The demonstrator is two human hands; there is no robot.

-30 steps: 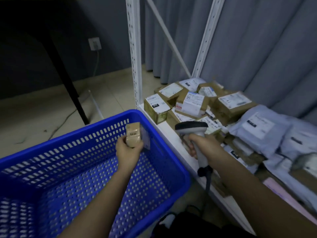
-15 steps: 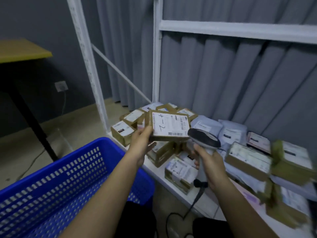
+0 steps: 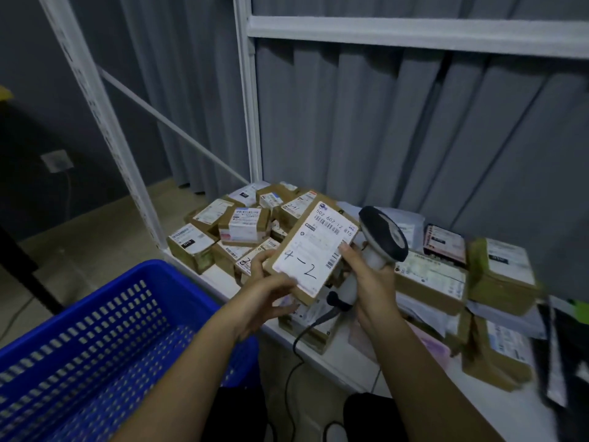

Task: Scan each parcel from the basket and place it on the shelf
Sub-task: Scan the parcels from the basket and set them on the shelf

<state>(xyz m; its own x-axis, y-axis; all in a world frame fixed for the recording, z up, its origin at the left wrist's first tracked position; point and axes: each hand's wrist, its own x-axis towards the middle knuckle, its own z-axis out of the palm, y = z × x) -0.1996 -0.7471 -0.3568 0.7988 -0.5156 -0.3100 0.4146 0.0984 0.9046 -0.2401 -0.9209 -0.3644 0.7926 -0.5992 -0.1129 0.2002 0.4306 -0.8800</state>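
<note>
A flat cardboard parcel (image 3: 314,250) with a white label marked "4-2" is held tilted above the shelf's front edge. My left hand (image 3: 271,290) grips its lower left corner. My right hand (image 3: 371,282) is curled round the white handle of a barcode scanner (image 3: 384,232), and its fingertip touches the parcel's right edge. The scanner's dark head sits just right of the label. The blue perforated basket (image 3: 95,339) stands at the lower left. The white shelf board (image 3: 344,368) carries several parcels.
Small cardboard boxes (image 3: 242,224) are piled at the shelf's left end, larger boxes and grey mailer bags (image 3: 497,275) to the right. White shelf uprights (image 3: 245,90) and a diagonal brace rise behind. The scanner cable (image 3: 296,342) hangs down before the shelf. Grey curtains hang behind.
The parcel came up out of the basket to the shelf front, then turned from level to tilted. My right hand with the scanner moved in until a finger touches the parcel.
</note>
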